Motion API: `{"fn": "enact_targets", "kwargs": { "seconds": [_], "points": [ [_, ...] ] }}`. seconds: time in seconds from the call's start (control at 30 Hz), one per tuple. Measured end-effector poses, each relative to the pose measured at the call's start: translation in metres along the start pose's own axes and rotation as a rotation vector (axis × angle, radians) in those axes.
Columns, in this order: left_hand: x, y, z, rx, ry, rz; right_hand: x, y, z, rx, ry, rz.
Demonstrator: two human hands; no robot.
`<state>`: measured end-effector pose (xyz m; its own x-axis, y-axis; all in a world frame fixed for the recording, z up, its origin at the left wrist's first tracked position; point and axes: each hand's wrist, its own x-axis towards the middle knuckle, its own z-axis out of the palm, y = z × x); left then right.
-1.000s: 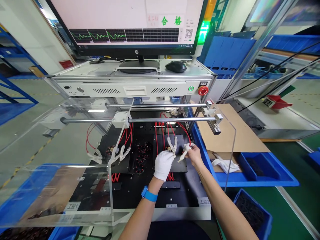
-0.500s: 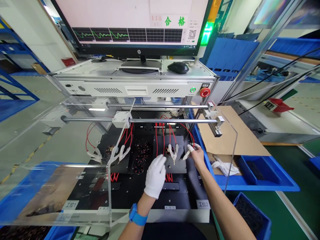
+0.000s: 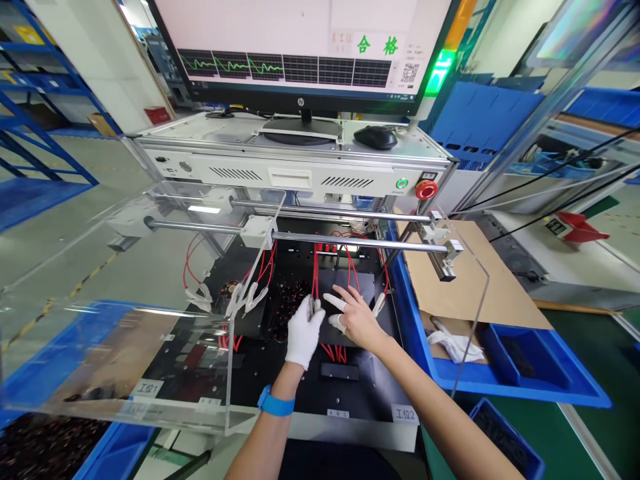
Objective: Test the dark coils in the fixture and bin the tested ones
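Note:
My left hand point(image 3: 304, 332), in a white glove, is closed around a white clip point(image 3: 316, 305) on red wires, at the left edge of the right black plate point(image 3: 369, 283). Finger cots cover some fingertips of my right hand point(image 3: 359, 321); its fingers are apart over that plate, and I see nothing held in them. Beneath my right hand the plate's middle is hidden. Another white clip point(image 3: 379, 305) lies by the plate's right edge. On the left, behind a clear cover, several white clips point(image 3: 255, 297) sit around a small wound coil point(image 3: 230, 289).
Dark wound coils point(image 3: 290, 303) are piled between the plates. Metal rails point(image 3: 350, 241) cross above the fixture, with a clear cover point(image 3: 230, 380) at left. A monitor point(image 3: 300, 100) stands behind. Right: a blue tray point(image 3: 575, 393), cardboard point(image 3: 480, 280) and a white glove point(image 3: 457, 347).
My right hand has left the clip at the plate's right edge and moved left over the plate. My left hand has moved up and closed on a clip. The view has shifted slightly.

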<state>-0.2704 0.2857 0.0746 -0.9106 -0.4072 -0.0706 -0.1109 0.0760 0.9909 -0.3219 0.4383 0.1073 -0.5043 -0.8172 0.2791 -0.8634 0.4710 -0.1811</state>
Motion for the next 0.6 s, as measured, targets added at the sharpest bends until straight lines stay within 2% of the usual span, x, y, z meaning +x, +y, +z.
{"fn": "enact_targets", "kwargs": {
  "seconds": [0.1, 0.17, 0.23, 0.37, 0.47, 0.53, 0.6],
  "points": [
    [0.01, -0.004, 0.012, -0.594, 0.024, -0.161, 0.0, 0.001, 0.004, 0.026, 0.024, 0.036],
    [0.014, -0.004, 0.02, -0.802, 0.021, -0.226, -0.002, -0.001, 0.005, 0.046, 0.055, 0.071],
    [0.015, -0.003, 0.024, -0.892, -0.004, -0.24, -0.004, -0.003, 0.007, 0.058, 0.077, 0.091],
    [0.02, -0.003, 0.024, -0.939, -0.048, -0.235, -0.003, -0.004, 0.011, 0.063, 0.088, 0.112],
    [0.019, -0.005, 0.027, -0.875, -0.069, -0.206, -0.001, -0.008, 0.01, 0.051, 0.088, 0.128],
    [0.005, 0.003, 0.027, -0.71, -0.039, -0.163, -0.005, -0.015, 0.003, 0.029, 0.146, 0.174],
    [-0.022, 0.023, 0.018, -0.421, 0.023, -0.065, -0.018, -0.026, -0.01, 0.017, 0.294, 0.247]
  ]
}}
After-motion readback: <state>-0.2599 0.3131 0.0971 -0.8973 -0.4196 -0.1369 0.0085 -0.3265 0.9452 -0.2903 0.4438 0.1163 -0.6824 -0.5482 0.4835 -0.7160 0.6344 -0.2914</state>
